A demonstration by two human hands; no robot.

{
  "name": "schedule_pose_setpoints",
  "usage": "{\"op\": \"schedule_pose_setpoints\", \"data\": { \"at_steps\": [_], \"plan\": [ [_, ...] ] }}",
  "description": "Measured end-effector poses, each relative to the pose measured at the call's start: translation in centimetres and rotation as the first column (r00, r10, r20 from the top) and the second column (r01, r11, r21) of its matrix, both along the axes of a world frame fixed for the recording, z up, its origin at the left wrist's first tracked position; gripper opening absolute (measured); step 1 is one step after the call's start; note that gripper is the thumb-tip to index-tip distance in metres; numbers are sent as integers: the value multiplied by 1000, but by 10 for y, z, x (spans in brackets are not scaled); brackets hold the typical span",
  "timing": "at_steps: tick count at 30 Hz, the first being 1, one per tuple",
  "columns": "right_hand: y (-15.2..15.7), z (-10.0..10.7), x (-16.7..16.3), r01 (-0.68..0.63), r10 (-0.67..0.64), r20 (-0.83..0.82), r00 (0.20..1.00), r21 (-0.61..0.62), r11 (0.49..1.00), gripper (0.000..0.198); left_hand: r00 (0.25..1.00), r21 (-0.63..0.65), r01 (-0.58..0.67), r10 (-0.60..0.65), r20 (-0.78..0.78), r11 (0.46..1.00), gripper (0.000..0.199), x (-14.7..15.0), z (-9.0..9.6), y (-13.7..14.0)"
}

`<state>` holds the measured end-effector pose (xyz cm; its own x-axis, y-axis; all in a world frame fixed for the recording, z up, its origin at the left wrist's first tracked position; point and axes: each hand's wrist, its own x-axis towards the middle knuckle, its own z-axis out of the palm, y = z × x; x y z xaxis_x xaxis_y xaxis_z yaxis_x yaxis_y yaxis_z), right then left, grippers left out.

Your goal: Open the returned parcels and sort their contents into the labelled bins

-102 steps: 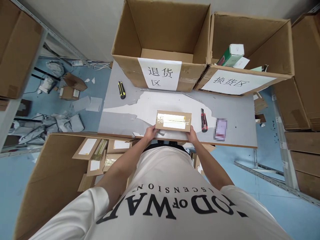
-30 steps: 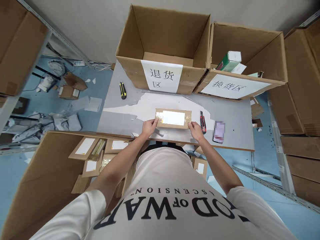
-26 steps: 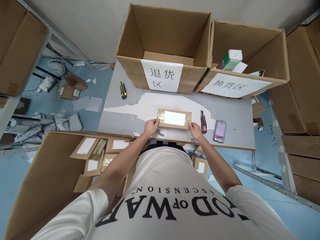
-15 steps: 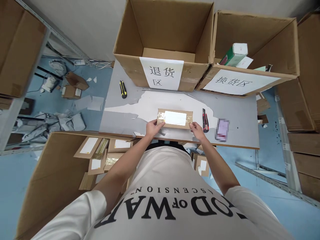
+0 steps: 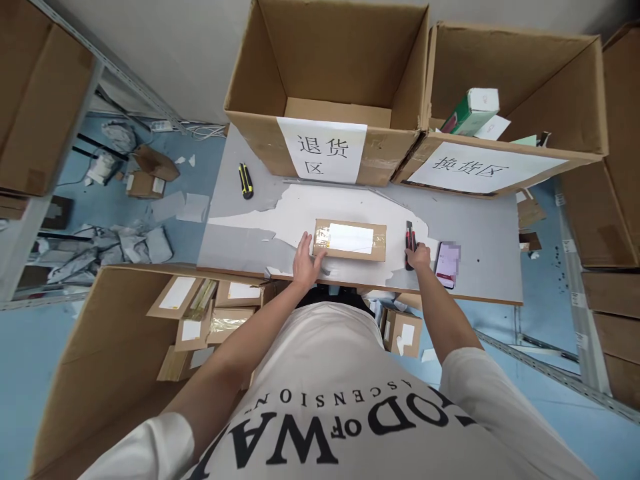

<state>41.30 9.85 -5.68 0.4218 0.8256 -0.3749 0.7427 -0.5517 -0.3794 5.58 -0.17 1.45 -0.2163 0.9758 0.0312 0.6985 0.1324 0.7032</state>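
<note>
A taped cardboard box (image 5: 323, 248) with a white label on top lies flat on the worktable. At its left end is my left hand (image 5: 306, 265), fingers stretched out and the thumb by the box's near left corner. To the right of the box, my right hand (image 5: 419, 256) has its fingers closed on the lower part of a red and black utility knife (image 5: 411, 235), which lies on the tabletop. A phone (image 5: 447, 265) sits just right of that hand, partly blurred out.
A yellow and black utility knife (image 5: 245, 181) lies at the table's left. Two large open cartons with labels, the left carton (image 5: 260, 137) and the right carton (image 5: 583, 163), stand at the back. Below left, a big carton (image 5: 75, 373) holds several small boxes (image 5: 231, 319).
My right hand has let go of the box and moved right onto the red utility knife. My left hand has loosened its hold and its fingers have straightened. The box stays in place.
</note>
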Motion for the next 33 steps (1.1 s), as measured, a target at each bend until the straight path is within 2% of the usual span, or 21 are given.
{"op": "schedule_pose_setpoints", "data": {
  "at_steps": [2, 4, 6, 7, 8, 9, 10, 12, 14, 15, 17, 19, 27, 33],
  "plan": [
    [4, 11, 2, -25, 25, -17, 1000, 18, 1000, 35, 981, 41, 157, -150, -125, 987, 58, 0, 4, -8],
    [10, 33, 2, -67, 70, -22, 997, 104, 992, 37, 911, 25, 346, -329, -249, 938, 56, 2, 7, -15],
    [14, 64, -7, -184, 204, -61, 977, 237, 954, 45, 815, -19, 497, -475, -333, 867, 57, 6, 10, -18],
    [15, 82, -15, -283, 321, -86, 943, 301, 911, 49, 776, -38, 543, -518, -360, 839, 58, 8, 10, -18],
    [16, 100, -27, -406, 468, -126, 874, 337, 849, 51, 748, -50, 570, -543, -380, 820, 60, 10, 9, -17],
    [16, 118, -43, -548, 620, -141, 772, 346, 761, 53, 732, -56, 583, -554, -395, 810, 61, 12, 8, -15],
    [15, 134, -60, -690, 751, -107, 651, 328, 645, 54, 724, -57, 588, -557, -407, 807, 61, 14, 6, -13],
    [14, 156, -99, -879, 907, -9, 422, 239, 412, 56, 723, -48, 586, -549, -418, 809, 60, 16, -1, -11],
    [13, 166, -133, -970, 971, 64, 230, 98, 223, 55, 734, -34, 576, -535, -418, 816, 59, 16, -8, -11],
    [13, 167, -146, -988, 984, 91, 156, 31, 154, 55, 740, -28, 570, -528, -416, 821, 59, 16, -11, -12],
    [13, 165, -164, -995, 989, 131, 62, -71, 72, 56, 749, -22, 562, -521, -409, 827, 59, 17, -17, -14],
    [12, 161, -171, -992, 987, 157, 27, -118, 46, 57, 756, -20, 556, -516, -403, 831, 58, 17, -20, -15],
    [8, 168, -172, -973, 977, 213, -12, -228, 38, 63, 763, 0, 569, -528, -373, 822, 57, 15, -21, -13],
    [5, 176, -165, -955, 973, 231, 5, -288, 73, 64, 762, -11, 566, -529, -375, 824, 58, 14, -20, -11]
  ]
}}
